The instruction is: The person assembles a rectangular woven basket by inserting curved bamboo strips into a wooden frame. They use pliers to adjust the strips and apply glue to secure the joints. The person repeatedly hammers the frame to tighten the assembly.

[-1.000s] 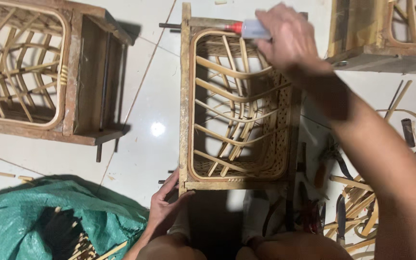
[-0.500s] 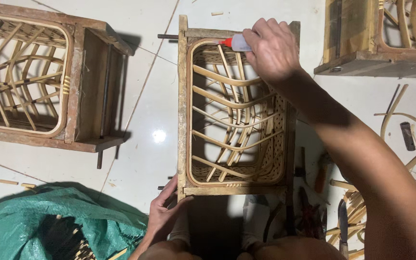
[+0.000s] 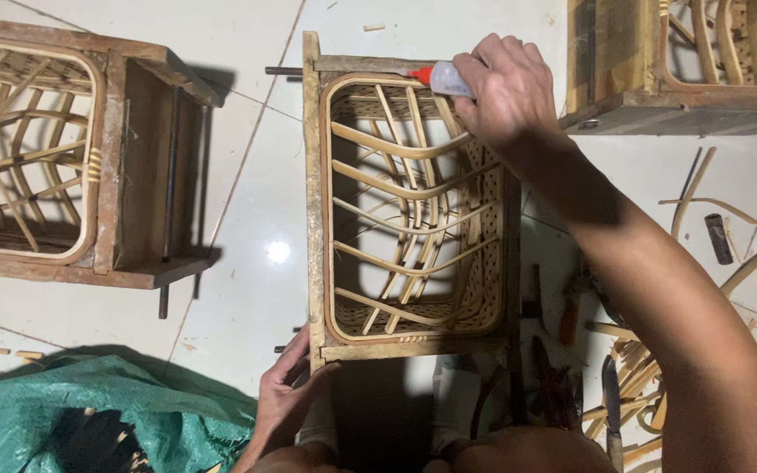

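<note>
A wooden frame with a woven rattan basket stands on the white tiled floor in front of me. My right hand is shut on a small white glue bottle with a red nozzle, whose tip rests at the far top rim of the rattan. My left hand holds the near left corner of the wooden frame, fingers wrapped on the wood.
A second rattan frame lies at the left and a third at the top right. A green tarp bag sits at the bottom left. Rattan strips and hand tools are scattered at the right.
My right hand with the glue bottle has shifted slightly along the far rim; the view has shifted a little. My left hand stays on the near corner.
</note>
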